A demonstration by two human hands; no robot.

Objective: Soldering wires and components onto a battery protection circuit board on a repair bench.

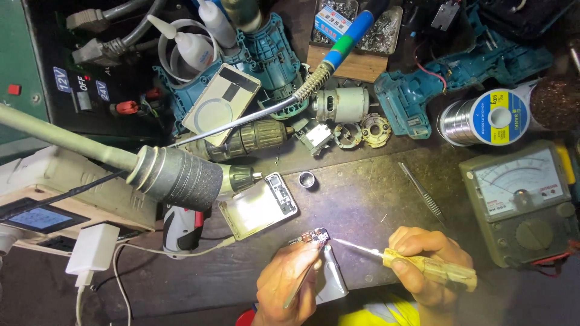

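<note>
Screwdriver (423,265), translucent yellow handle, thin steel shaft, sits clenched in the right hand (426,265), tip at a small shiny part (315,236) low on the scuffed workbench (362,193). Left hand (290,281) pinches slim metal tweezers (302,284) against it.

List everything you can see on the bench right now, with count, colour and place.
small metal part: 1, silvery, bottom centre, at left fingertips
screwdriver: 1, yellow translucent handle, tip at the part
open flat device: 1, white inside, centre
tweezers: 1, metal, right of centre
analogue meter: 1, green, right edge
solder spool: 1, silver wire, upper right
drill housings: 2, teal, top
motor: 1, grey, top centre
lamp head: 1, grey, left
charger: 1, white, lower left
left hand: pinching part
right hand: gripping screwdriver
</note>
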